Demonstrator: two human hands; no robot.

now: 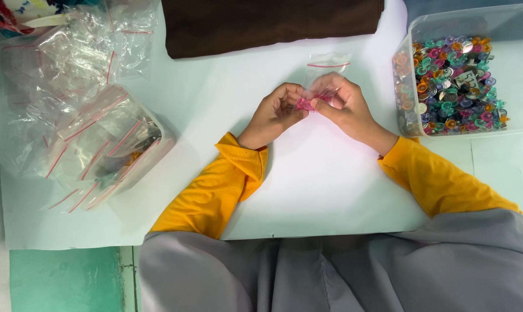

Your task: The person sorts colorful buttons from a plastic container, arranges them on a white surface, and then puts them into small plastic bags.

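Both of my hands meet over the middle of the white table point(331, 185). My left hand point(275, 114) and my right hand point(343, 104) pinch a small clear zip bag point(326, 65) with a red seal strip; its top sticks up beyond my fingers. Small pink pieces point(303, 104) show between my fingertips at the bag's lower end. Yellow sleeves cover both forearms.
A clear plastic tub point(469, 26) at the right holds many small colourful pieces point(449, 84). At the left lies a tipped clear container point(114, 144) with zip bags, and loose empty zip bags point(71, 52) are piled behind it. A dark brown cloth point(261, 23) lies at the far edge.
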